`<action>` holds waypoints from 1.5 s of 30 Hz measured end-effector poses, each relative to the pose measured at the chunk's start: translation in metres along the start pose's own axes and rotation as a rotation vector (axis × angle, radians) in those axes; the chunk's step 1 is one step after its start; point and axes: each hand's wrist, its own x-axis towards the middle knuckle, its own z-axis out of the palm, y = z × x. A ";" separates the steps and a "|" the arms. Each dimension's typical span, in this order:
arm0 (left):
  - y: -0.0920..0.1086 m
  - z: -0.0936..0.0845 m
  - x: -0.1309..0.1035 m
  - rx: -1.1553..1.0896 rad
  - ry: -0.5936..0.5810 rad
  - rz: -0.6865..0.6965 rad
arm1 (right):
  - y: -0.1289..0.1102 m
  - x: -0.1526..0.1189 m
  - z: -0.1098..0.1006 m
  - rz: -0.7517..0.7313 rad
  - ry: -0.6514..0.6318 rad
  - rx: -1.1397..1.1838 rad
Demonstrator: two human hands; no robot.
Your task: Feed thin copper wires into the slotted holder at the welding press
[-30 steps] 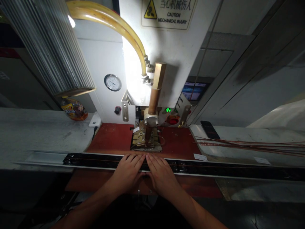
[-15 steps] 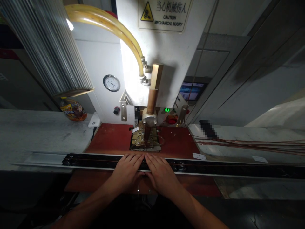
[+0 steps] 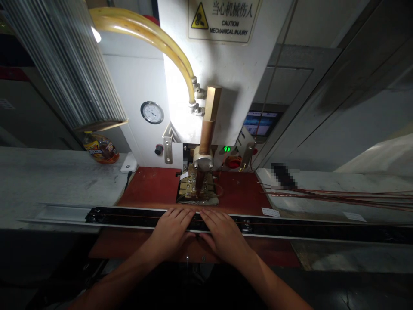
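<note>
A long metal channel (image 3: 67, 215) with a black strip (image 3: 129, 216) inside lies across the red work surface (image 3: 148, 185). My left hand (image 3: 174, 230) is wrapped over the channel left of centre, fingers together on its far edge and thumb on the near side. Just to the right, my right hand (image 3: 222, 230) grips the same channel in the same way, a small gap between the two. A thin copper wire (image 3: 267, 223) runs along the black strip. Beyond my hands stands a copper electrode (image 3: 206, 133) over a brass fixture (image 3: 193, 187).
A stack of ribbed metal lengths (image 3: 71, 64) hangs at upper left, above a bottle (image 3: 100, 147). Copper rods (image 3: 322, 196) and a white label (image 3: 270, 212) lie on the right. Behind are a pressure gauge (image 3: 152, 113), yellow hoses (image 3: 145, 32) and a screen (image 3: 261, 122).
My right hand has shifted slightly right, widening the gap between my hands. Both hands stay on the channel.
</note>
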 end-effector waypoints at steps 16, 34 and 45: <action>-0.013 -0.006 -0.012 0.045 -0.011 -0.005 | 0.003 0.001 -0.006 0.011 0.022 0.014; -0.018 -0.026 -0.020 0.004 -0.067 -0.039 | -0.007 0.005 0.005 -0.018 -0.009 -0.022; 0.008 -0.009 0.000 0.014 -0.047 0.020 | -0.009 0.005 0.010 -0.024 0.008 -0.059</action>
